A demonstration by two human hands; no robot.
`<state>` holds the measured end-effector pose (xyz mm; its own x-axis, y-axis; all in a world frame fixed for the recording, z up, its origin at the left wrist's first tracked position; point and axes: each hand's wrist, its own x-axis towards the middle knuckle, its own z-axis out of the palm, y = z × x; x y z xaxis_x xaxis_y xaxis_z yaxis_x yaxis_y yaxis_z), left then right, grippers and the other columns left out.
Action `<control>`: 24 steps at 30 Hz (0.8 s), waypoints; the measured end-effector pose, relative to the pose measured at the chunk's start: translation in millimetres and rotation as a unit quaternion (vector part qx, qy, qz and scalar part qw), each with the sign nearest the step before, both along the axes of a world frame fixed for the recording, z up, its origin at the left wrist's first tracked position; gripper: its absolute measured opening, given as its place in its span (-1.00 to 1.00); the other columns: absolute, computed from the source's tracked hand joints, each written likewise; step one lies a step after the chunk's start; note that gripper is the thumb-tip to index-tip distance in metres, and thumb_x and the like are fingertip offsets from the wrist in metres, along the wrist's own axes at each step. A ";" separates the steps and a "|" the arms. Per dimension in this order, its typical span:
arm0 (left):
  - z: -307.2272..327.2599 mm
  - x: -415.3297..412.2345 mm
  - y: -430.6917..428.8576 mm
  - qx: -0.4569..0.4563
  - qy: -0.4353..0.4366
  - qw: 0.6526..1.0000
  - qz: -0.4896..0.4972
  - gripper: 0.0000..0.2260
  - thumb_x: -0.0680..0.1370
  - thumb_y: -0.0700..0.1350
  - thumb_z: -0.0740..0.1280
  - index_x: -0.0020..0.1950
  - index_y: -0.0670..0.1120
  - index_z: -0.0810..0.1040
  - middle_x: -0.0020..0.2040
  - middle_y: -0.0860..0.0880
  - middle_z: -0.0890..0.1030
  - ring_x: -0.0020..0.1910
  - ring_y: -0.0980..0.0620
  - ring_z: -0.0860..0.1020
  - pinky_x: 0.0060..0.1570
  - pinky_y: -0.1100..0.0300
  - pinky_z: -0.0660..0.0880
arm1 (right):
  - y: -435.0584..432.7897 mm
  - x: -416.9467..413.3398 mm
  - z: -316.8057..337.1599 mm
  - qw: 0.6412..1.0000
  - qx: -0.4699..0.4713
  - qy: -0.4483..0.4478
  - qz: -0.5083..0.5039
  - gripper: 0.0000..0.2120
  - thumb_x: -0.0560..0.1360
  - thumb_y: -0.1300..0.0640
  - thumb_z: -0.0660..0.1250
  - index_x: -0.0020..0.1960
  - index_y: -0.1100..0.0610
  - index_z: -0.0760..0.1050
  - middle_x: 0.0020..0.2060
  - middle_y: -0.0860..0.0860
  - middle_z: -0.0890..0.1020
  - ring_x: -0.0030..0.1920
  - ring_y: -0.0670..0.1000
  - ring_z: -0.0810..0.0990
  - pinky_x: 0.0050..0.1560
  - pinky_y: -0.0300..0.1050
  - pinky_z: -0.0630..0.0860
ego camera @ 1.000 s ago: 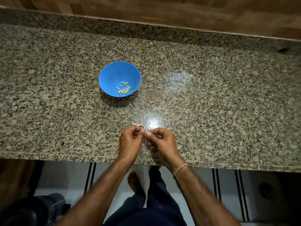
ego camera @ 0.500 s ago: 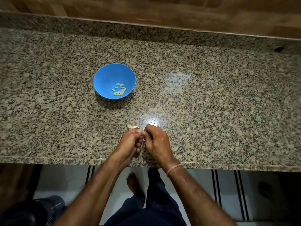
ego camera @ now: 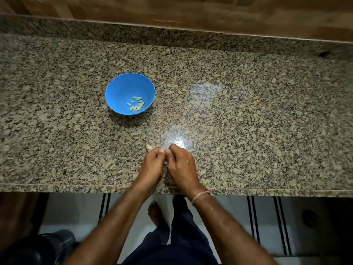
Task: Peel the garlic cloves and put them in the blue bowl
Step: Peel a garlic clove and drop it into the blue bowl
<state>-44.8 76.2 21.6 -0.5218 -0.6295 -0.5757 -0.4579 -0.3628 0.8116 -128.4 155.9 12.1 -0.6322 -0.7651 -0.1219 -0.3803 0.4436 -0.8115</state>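
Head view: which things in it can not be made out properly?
- Head view: what the left hand and right hand pinch, hidden by curled fingers.
- Pale papery skin scrap beyond them: partly covered by the left hand.
- Pale cloves in round blue bowl: too small to count.
- Dark object, bottom-left corner: cut by edge, blurred.

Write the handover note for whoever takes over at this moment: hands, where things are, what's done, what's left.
Left hand and right hand: fingers curled, tips meeting above the counter near its front edge, pinching a garlic clove that is mostly hidden.
Pale scrap, skin or clove, shows just beyond the left fingertips.
Blue bowl sits farther back on the left, holding several peeled cloves.
Done: those cloves. Left: finish peeling this one and drop it in the bowl.
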 end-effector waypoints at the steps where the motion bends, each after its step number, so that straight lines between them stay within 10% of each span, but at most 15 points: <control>1: 2.5 0.3 2.1 -0.118 -0.027 0.992 -0.026 -0.76 0.76 -0.05 0.17 -0.07 -0.07 0.46 -0.25 0.02 0.48 -0.37 0.22 0.40 -0.41 0.36 0.33 | -2.6 -1.0 2.6 0.996 -0.008 -0.087 -0.029 -0.69 0.72 0.04 0.23 -0.18 0.09 0.43 -0.34 -0.10 0.45 -0.35 -0.19 0.34 -0.28 -0.33 0.32; 6: 13.2 -0.5 6.9 -0.278 -0.007 0.960 -0.034 -0.78 0.73 -0.07 0.24 -0.11 -0.03 0.45 -0.27 0.08 0.50 -0.33 0.34 0.48 -0.36 0.46 0.38 | -1.9 -6.4 8.8 0.935 -0.048 -0.330 -0.117 -0.66 0.68 -0.02 0.33 -0.19 0.16 0.54 -0.30 -0.06 0.57 -0.24 -0.07 0.55 -0.13 -0.11 0.53; 12: 2.5 0.0 8.1 0.060 0.056 0.993 0.084 -0.74 0.74 -0.08 0.22 -0.13 -0.08 0.53 -0.35 0.05 0.46 -0.39 0.13 0.36 -0.42 0.27 0.30 | -1.5 -0.7 9.0 0.994 -0.057 -0.065 -0.073 -0.67 0.68 0.08 0.33 -0.25 0.01 0.41 -0.39 -0.13 0.46 -0.38 -0.20 0.39 -0.35 -0.34 0.36; 14: 3.3 2.2 9.7 -0.046 0.037 0.997 0.042 -0.74 0.73 -0.07 0.23 -0.14 -0.07 0.48 -0.36 0.09 0.44 -0.38 0.17 0.35 -0.40 0.31 0.29 | 0.4 -3.1 9.8 0.993 -0.063 -0.065 -0.069 -0.67 0.68 0.08 0.32 -0.26 0.00 0.41 -0.40 -0.14 0.44 -0.38 -0.19 0.36 -0.35 -0.33 0.33; 18: -0.4 6.4 5.0 -0.354 -0.020 0.934 -0.050 -0.79 0.71 -0.10 0.27 -0.12 -0.07 0.44 -0.24 0.05 0.49 -0.28 0.15 0.43 -0.32 0.34 0.32 | 2.6 0.3 8.1 0.914 -0.058 -0.374 -0.145 -0.70 0.70 0.00 0.28 -0.16 0.11 0.51 -0.36 -0.07 0.48 -0.34 -0.09 0.40 -0.30 -0.21 0.40; 21: -6.7 5.6 3.5 -0.073 0.043 0.996 0.000 -0.78 0.73 -0.09 0.23 -0.09 -0.10 0.51 -0.27 0.03 0.50 -0.37 0.17 0.43 -0.38 0.30 0.35 | 4.1 1.6 0.8 0.970 -0.042 -0.217 -0.106 -0.69 0.70 0.01 0.28 -0.20 0.08 0.45 -0.37 -0.09 0.48 -0.34 -0.13 0.40 -0.27 -0.18 0.42; 24: -6.0 2.6 4.0 0.185 0.060 0.977 0.084 -0.75 0.73 -0.09 0.19 -0.11 -0.10 0.48 -0.29 -0.01 0.45 -0.42 0.13 0.39 -0.44 0.28 0.30 | 4.9 -8.8 -2.8 0.998 -0.040 0.040 -0.020 -0.68 0.68 0.10 0.31 -0.23 0.01 0.35 -0.40 -0.17 0.38 -0.35 -0.21 0.32 -0.31 -0.33 0.26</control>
